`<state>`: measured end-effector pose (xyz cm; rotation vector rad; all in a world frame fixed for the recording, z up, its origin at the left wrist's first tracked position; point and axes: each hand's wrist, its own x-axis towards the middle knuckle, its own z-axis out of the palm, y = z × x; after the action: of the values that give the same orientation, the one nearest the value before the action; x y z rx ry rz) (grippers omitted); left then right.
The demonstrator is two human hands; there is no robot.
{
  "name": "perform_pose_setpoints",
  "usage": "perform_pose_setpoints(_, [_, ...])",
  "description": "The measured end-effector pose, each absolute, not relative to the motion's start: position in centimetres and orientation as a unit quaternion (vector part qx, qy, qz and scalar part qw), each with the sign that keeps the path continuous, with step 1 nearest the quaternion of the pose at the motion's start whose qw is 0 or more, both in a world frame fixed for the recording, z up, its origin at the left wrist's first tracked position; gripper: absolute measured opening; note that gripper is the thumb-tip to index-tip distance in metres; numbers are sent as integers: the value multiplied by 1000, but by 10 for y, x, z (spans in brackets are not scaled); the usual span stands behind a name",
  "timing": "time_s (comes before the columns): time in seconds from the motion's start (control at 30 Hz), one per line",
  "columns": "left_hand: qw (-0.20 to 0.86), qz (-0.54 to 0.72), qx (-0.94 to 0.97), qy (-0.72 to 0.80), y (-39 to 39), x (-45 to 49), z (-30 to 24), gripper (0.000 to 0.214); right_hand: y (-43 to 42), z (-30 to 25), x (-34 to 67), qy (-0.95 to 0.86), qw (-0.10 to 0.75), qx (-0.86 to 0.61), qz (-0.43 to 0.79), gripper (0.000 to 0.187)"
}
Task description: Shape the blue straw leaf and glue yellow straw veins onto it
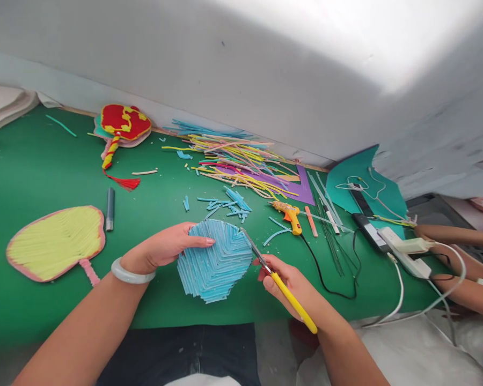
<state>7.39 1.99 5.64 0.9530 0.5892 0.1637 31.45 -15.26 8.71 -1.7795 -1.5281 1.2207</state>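
My left hand (177, 244) grips a blue leaf-shaped piece (215, 262) by its upper left edge, thumb on top. Rows of pipe cleaners cover this piece in a V pattern, and its lower rim is jagged. In my right hand (285, 279) is a pair of scissors (292, 300) with yellow handles and metal blades. The blade tips reach the upper right edge of the blue piece; whether they are parted cannot be made out. Just beyond lie short blue offcuts (235, 201) on the green tabletop (153, 300).
A yellow fan (60, 244) and a dark marker (110, 209) lie at left. Behind are a red fan (126, 120) and a heap of pipe cleaners (233, 155). A glue gun (290, 214) trails its cord towards a power strip (404, 254). Another person's arms (462, 241) rest at right.
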Motion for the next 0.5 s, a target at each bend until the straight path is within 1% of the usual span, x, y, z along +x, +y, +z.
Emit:
perform_pose_setpoints(0.3, [843,69,456,275,19,72,55,39,-150,83,316,-551,236,-648,470,65])
perform_pose_setpoints(0.5, [843,69,460,271,19,74,55,38,-149,84,315,-553,239,-642,474,63])
